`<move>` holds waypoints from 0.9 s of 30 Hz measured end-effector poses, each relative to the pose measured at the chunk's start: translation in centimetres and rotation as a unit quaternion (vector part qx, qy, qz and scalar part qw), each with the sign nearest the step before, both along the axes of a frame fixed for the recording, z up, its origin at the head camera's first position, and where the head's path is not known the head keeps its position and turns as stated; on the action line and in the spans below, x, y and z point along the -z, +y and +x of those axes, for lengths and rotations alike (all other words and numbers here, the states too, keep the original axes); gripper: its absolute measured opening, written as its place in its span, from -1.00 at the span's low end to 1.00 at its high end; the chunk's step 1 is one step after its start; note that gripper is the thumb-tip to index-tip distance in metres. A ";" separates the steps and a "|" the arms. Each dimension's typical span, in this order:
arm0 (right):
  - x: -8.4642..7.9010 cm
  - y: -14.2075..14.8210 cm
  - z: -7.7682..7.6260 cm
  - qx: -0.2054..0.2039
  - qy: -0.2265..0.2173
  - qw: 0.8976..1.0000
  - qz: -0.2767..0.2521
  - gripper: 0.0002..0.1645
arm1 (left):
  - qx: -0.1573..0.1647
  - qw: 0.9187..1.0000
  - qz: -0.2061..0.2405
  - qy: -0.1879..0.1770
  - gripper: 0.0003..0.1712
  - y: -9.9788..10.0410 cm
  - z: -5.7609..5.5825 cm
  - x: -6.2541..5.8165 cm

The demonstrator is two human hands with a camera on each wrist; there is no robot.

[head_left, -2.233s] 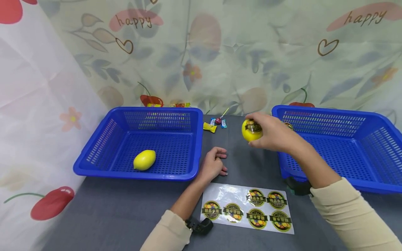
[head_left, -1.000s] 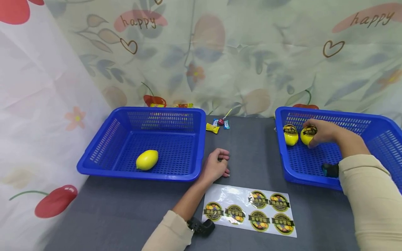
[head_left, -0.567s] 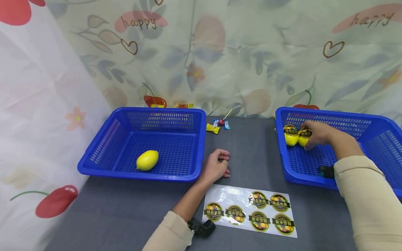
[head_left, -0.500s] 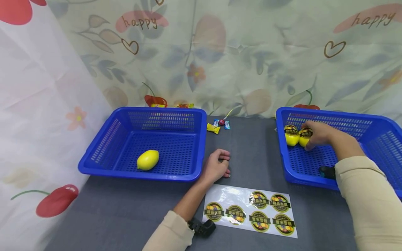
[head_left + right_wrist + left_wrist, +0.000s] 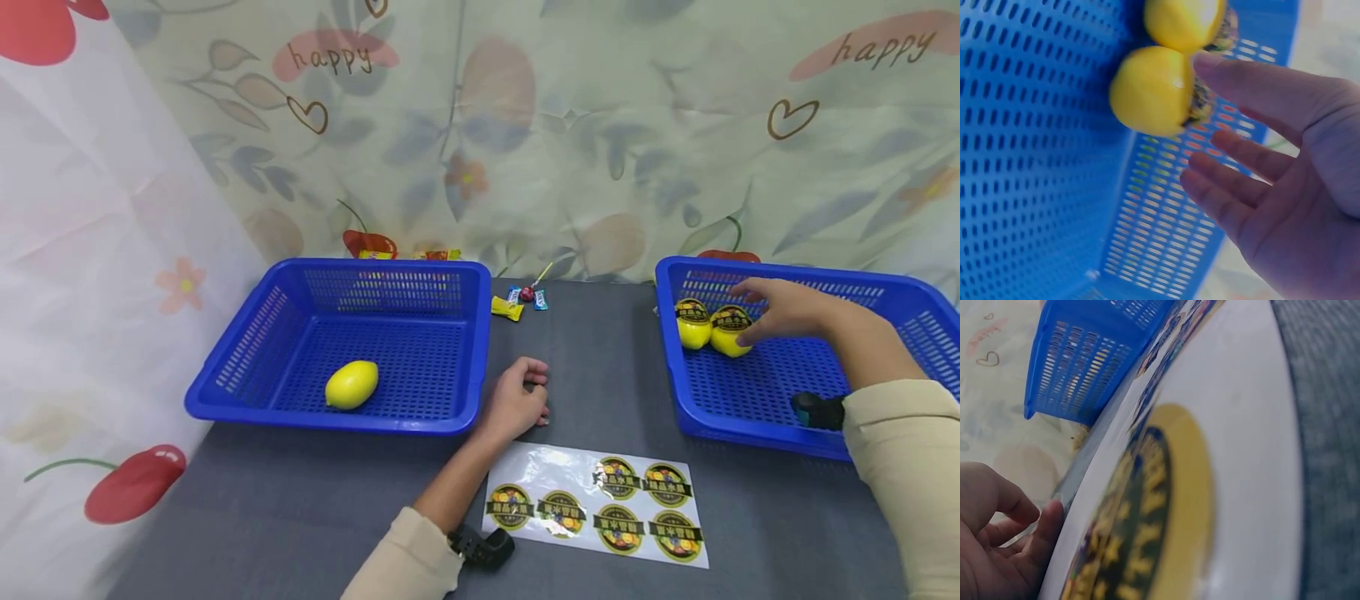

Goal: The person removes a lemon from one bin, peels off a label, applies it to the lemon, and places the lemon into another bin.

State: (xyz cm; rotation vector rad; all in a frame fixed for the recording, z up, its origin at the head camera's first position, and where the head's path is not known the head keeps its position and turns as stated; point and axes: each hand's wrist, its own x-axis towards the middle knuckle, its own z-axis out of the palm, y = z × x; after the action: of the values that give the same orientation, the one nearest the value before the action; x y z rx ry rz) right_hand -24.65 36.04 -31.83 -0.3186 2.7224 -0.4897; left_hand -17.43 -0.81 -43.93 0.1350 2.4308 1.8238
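Note:
Two yellow lemons sit side by side at the left end of the right blue basket (image 5: 720, 417), each with a round black-and-gold sticker on top. My right hand (image 5: 787, 308) is just to the right of the nearer lemon (image 5: 727, 340), fingers spread and relaxed, holding nothing. In the right wrist view the thumb overlaps the edge of that lemon (image 5: 1147, 94), beside the other lemon (image 5: 1182, 22). My left hand (image 5: 517, 393) rests on the grey table behind the sticker sheet (image 5: 540, 462), its fingers loosely bent around nothing.
A plain lemon (image 5: 352, 384) lies in the left blue basket (image 5: 322, 421). Between the baskets, at the back, are a yellow wrapped candy (image 5: 507, 309), a lollipop (image 5: 527, 294) and small blue-wrapped candies. A patterned curtain (image 5: 562, 167) stands behind the table.
My right hand carried a stickered lemon into the right basket, set it beside the other lemon, let go and drew back to the right. The left hand stayed put.

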 end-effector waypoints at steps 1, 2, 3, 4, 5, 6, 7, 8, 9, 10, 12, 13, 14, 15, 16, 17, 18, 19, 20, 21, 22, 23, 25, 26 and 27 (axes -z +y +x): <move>-0.3 0.1 0.3 -0.004 0.000 1.000 -0.002 -0.07 | 0.003 1.000 -0.011 0.006 -0.61 0.0 0.0 -0.1; -0.6 0.1 0.6 -0.009 0.001 1.000 -0.003 -0.09 | 0.005 1.000 -0.023 0.013 -0.60 0.0 0.1 -0.1; -1.0 0.1 0.9 -0.014 0.003 1.000 -0.003 -0.12 | 0.007 0.999 -0.036 0.021 -0.60 -0.1 0.1 -0.2; -1.4 -0.1 1.3 -0.020 0.008 1.000 0.000 -0.17 | 0.009 0.998 -0.048 0.029 -0.60 -0.1 0.2 -0.3; -1.7 -0.3 1.6 -0.029 0.017 0.999 0.004 -0.21 | 0.010 0.997 -0.064 0.041 -0.59 -0.1 0.2 -0.3; -2.1 -0.6 2.1 -0.038 0.031 0.999 0.008 -0.25 | 0.012 0.995 -0.081 0.054 -0.60 -0.1 0.2 -0.4; -2.5 -1.0 2.6 -0.046 0.045 0.998 0.012 -0.29 | 0.014 0.993 -0.096 0.066 -0.60 -0.1 0.3 -0.4; -2.8 -1.4 3.2 -0.053 0.061 0.997 0.010 -0.34 | 0.019 0.991 -0.108 0.076 -0.60 -0.1 0.3 -0.4; -3.1 -2.0 3.9 -0.059 0.079 0.995 0.010 -0.38 | 0.025 0.989 -0.121 0.085 -0.61 -0.2 0.4 -0.5; -3.3 -2.6 4.6 -0.065 0.100 0.993 0.005 -0.43 | 0.034 0.986 -0.133 0.094 -0.61 -0.2 0.4 -0.5; -3.6 -4.0 6.4 -0.078 0.152 0.985 -0.017 -0.51 | 0.052 0.981 -0.155 0.102 -0.60 -0.2 0.6 -0.7; -3.5 -4.8 7.3 -0.087 0.183 0.979 -0.036 -0.55 | 0.061 0.980 -0.161 0.101 -0.59 -0.3 0.7 -0.8; -3.4 -5.7 8.3 -0.099 0.219 0.969 -0.058 -0.58 | 0.069 0.979 -0.164 0.098 -0.59 -0.3 0.8 -1.0; -3.1 -6.5 9.2 -0.111 0.256 0.957 -0.077 -0.59 | 0.077 0.978 -0.168 0.096 -0.58 -0.3 0.9 -1.1; -2.8 -7.4 10.1 -0.131 0.294 0.942 -0.101 -0.58 | 0.084 0.977 -0.171 0.094 -0.57 -0.4 1.0 -1.2; -2.4 -8.3 11.0 -0.149 0.325 0.926 -0.122 -0.56 | 0.092 0.976 -0.172 0.092 -0.56 -0.4 1.2 -1.3; -1.8 -9.1 11.9 -0.171 0.348 0.910 -0.143 -0.53 | 0.100 0.976 -0.173 0.087 -0.55 -0.5 1.4 -1.5; -1.3 -10.0 12.7 -0.195 0.357 0.897 -0.171 -0.55 | 0.109 0.976 -0.170 0.084 -0.54 -0.6 1.5 -1.6; -0.6 -10.7 13.4 -0.218 0.355 0.888 -0.194 -0.54 | 0.118 0.975 -0.168 0.080 -0.52 -0.7 1.7 -1.8; 0.1 -11.5 14.2 -0.241 0.348 0.880 -0.214 -0.54 | 0.129 0.975 -0.166 0.076 -0.51 -0.9 2.0 -2.0; 0.9 -12.1 14.9 -0.259 0.331 0.879 -0.226 -0.53 | 0.141 0.974 -0.164 0.073 -0.50 -1.0 2.3 -2.2; 1.8 -12.6 15.6 -0.271 0.315 0.879 -0.232 -0.54 | 0.154 0.972 -0.162 0.068 -0.49 -1.2 2.6 -2.5; 3.6 -13.2 16.6 -0.288 0.288 0.885 -0.226 -0.55 | 0.185 0.968 -0.155 0.062 -0.46 -1.7 3.4 -3.2; 4.5 -13.3 17.0 -0.287 0.279 0.892 -0.211 -0.53 | 0.203 0.965 -0.154 0.062 -0.44 -2.0 3.8 -3.6; 5.4 -13.3 17.3 -0.284 0.277 0.898 -0.192 -0.54 | 0.222 0.962 -0.146 0.062 -0.43 -2.4 4.3 -4.1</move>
State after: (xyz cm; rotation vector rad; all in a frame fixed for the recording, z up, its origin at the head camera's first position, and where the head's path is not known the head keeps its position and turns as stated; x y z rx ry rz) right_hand -7.39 22.79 -37.19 -1.5107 2.8075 -0.8567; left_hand -13.17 -3.16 -39.81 0.7212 2.4540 1.2897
